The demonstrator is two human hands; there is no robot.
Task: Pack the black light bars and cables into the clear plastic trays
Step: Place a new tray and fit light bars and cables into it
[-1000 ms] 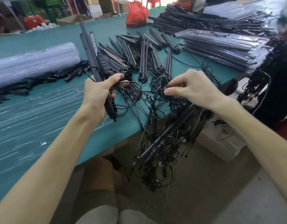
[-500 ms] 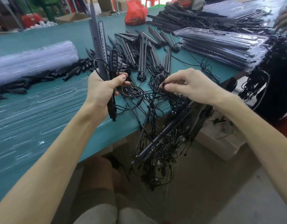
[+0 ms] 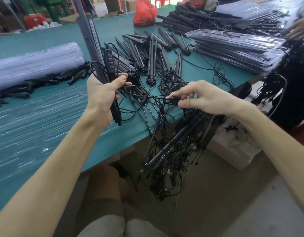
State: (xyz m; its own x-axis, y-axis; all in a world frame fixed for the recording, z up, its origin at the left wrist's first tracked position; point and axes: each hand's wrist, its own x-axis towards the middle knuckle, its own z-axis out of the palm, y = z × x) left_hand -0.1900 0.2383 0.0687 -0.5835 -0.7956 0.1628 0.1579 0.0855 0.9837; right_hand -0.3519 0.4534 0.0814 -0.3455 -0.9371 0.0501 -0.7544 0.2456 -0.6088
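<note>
My left hand [image 3: 103, 96] grips a pair of black light bars [image 3: 92, 48] held nearly upright, with their inline controller [image 3: 110, 61] against them. My right hand [image 3: 202, 98] pinches a strand in a tangle of black cables [image 3: 158, 103] at the table's edge. More bars and cables [image 3: 171, 151] hang from that tangle over the edge toward the floor. Clear plastic trays [image 3: 28, 127] lie flat on the green table at my left. Loose light bars [image 3: 153, 53] are spread beyond my hands.
A stack of filled trays [image 3: 233, 47] sits at the right, with another person's hand [image 3: 300, 29] on it. A roll of clear plastic [image 3: 35, 64] lies at the left. A red bag [image 3: 144, 12] and a heap of bars [image 3: 199, 17] stand at the back.
My left hand has raised the bars more upright and higher. My right hand's fingers have spread, and it now pinches a cable strand a little lower in the tangle.
</note>
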